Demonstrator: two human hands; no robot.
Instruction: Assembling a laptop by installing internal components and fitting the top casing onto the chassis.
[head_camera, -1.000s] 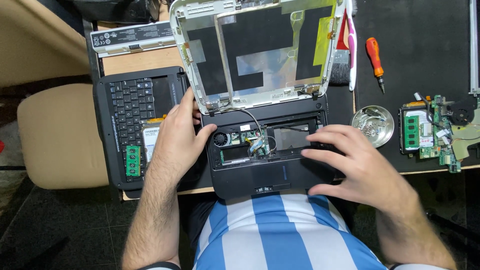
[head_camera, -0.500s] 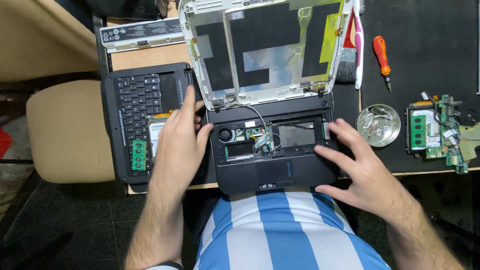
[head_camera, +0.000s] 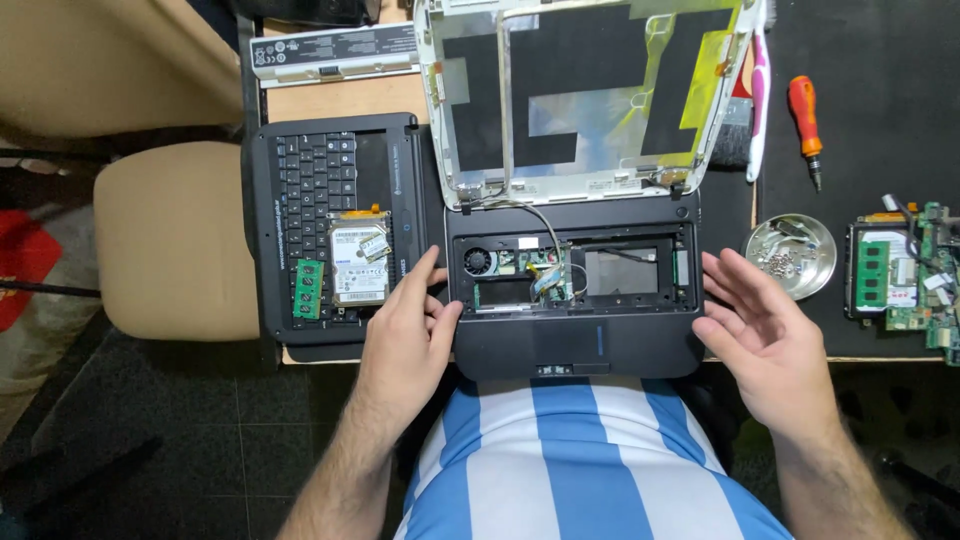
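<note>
A small black laptop base (head_camera: 572, 345) lies at the desk's front edge with its keyboard removed, showing a fan, cables and boards inside. Its white screen lid (head_camera: 585, 95) stands open behind, the panel gone, with black and yellow tape on the bare back. My left hand (head_camera: 410, 325) rests against the base's left edge, thumb touching the casing. My right hand (head_camera: 765, 335) hovers just right of the base, fingers spread, holding nothing.
A detached keyboard frame (head_camera: 330, 225) lies to the left, carrying a hard drive (head_camera: 358, 270) and a green memory stick (head_camera: 308, 290). A metal screw dish (head_camera: 792, 256), an orange screwdriver (head_camera: 806, 125), a circuit board (head_camera: 905, 280) and a white battery (head_camera: 335, 52) surround the work. A beige chair (head_camera: 175, 240) stands on the left.
Both hands have come off the top of the laptop base and moved out to its two sides. The view has shifted so the laptop sits further right.
</note>
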